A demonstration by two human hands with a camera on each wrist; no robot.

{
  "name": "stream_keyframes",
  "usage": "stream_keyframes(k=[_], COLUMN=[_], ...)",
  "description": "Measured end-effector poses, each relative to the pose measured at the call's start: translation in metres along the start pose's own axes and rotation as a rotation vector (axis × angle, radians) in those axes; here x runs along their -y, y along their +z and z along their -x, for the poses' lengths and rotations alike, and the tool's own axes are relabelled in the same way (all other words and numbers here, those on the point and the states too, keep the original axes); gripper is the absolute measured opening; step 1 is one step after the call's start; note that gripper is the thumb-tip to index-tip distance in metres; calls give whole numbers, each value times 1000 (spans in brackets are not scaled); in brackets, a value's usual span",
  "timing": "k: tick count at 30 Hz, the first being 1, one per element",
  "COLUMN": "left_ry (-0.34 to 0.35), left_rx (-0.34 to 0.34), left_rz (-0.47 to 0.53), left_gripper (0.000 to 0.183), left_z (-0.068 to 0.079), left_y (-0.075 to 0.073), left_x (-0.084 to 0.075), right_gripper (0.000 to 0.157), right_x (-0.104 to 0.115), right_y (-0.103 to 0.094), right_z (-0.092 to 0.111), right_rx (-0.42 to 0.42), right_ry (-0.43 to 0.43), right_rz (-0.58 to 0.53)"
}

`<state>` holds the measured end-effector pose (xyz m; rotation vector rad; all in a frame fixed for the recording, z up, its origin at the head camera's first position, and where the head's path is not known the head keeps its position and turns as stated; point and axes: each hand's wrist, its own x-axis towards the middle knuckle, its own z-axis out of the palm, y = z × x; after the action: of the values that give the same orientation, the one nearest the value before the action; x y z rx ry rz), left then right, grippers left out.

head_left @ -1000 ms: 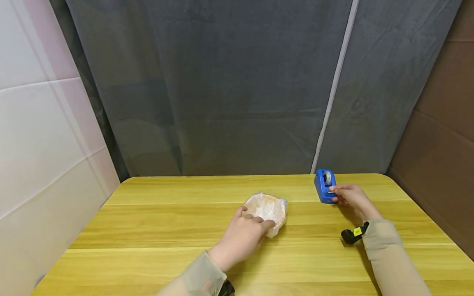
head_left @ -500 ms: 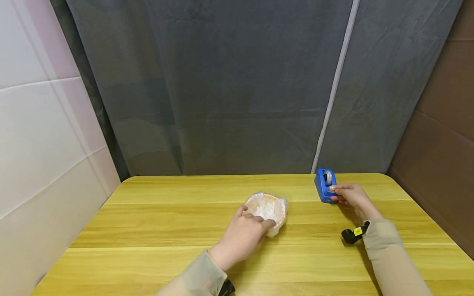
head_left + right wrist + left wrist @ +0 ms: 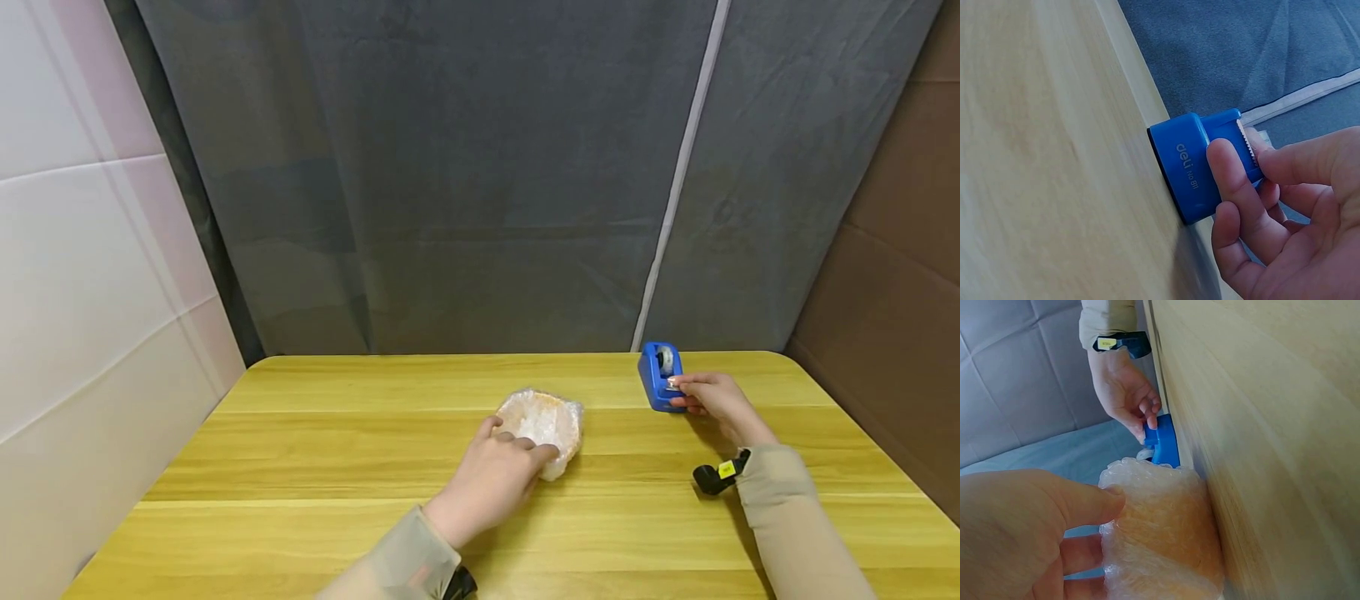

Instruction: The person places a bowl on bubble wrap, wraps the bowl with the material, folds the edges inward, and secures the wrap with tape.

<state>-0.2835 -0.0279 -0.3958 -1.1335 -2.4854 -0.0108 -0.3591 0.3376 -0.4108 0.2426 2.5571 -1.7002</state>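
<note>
A dark grey curtain hangs behind the scene, with a pale tiled wall on the left and a brown panel on the right. In front of them lies a yellow wooden tabletop, which carries everything in play.

Near the middle of the tabletop sits a bubble-wrapped bundle, its clear wrap closed around something orange. The left hand grasps the bundle's near side: in the left wrist view the thumb presses the wrap from one side while the fingers curl in beneath, pinning the bundle against the wood.

Well apart to the right, close to the far edge, stands a blue tape dispenser. The right hand is clenched on its near end; in the right wrist view the fingertips lie over the serrated cutter, with the thumb meeting them as if pinching the tape end there. No free strip of tape is visible between dispenser and bundle, though clear tape would be hard to see.

By these pictures the wrapping looks done and held shut, while the sealing seems only to be starting: a length of tape is yet to be drawn, cut and laid on the wrap.

A small black wrist-worn camera sits at the right sleeve's cuff.
</note>
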Motion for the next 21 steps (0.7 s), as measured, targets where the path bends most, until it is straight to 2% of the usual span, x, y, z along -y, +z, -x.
stream_keyframes(k=[7,11,15,21], left_ry=[2,0,-7,-6], left_rx=[-13,-26,-25,-24], left_rz=[-1,-6,-5,-2], left_gripper=[20,19,20,18], left_z=[1,2,2,1], left_y=[1,1,2,2], left_x=[0,0,0,-1], right_gripper=[46,51,55,53], right_x=[-2,-1,2,5], right_y=[0,1,3,4], right_z=[1,1,3,5], right_rx=[2,6,3,-14], right_ry=[-15,-18,1,29], right_rz=[-39,-59,-97,-132])
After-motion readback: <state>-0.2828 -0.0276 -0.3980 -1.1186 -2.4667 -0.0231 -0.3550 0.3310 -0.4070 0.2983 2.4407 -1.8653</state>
